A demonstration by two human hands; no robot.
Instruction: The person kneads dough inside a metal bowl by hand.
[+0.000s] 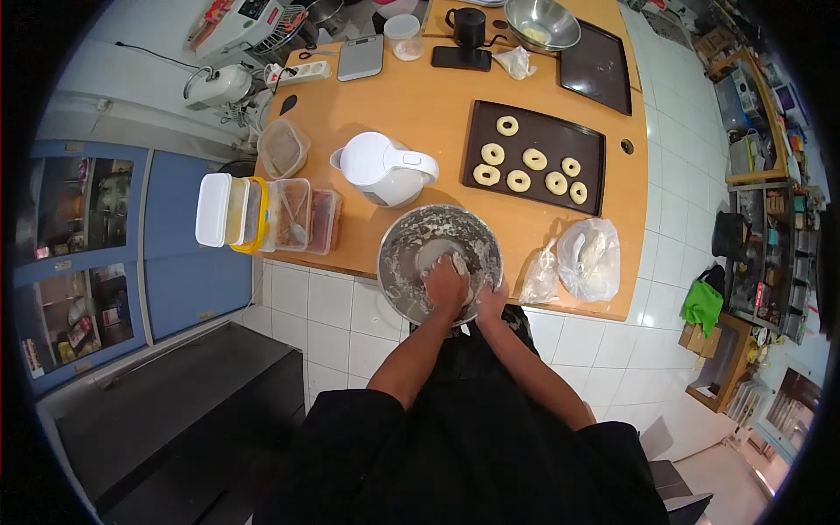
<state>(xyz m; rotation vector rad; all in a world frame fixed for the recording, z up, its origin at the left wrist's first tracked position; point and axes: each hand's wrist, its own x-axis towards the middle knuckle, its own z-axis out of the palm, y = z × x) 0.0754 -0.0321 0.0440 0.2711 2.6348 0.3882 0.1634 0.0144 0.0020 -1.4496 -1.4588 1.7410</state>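
There are two hands [446,284], one smeared bowl [399,255], eight dough rings [528,161], two trays [535,131] and three plastic bags [588,262].

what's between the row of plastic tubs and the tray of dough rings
In the head view, the white kettle stands between the tubs and the tray.

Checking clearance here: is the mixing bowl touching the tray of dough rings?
Apart: the head view shows bare tabletop between the mixing bowl and the tray.

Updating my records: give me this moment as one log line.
Left hand: inside round grey metal bowl | Right hand: at bowl's rim | Dark-brown rectangular tray: holds pale dough rings
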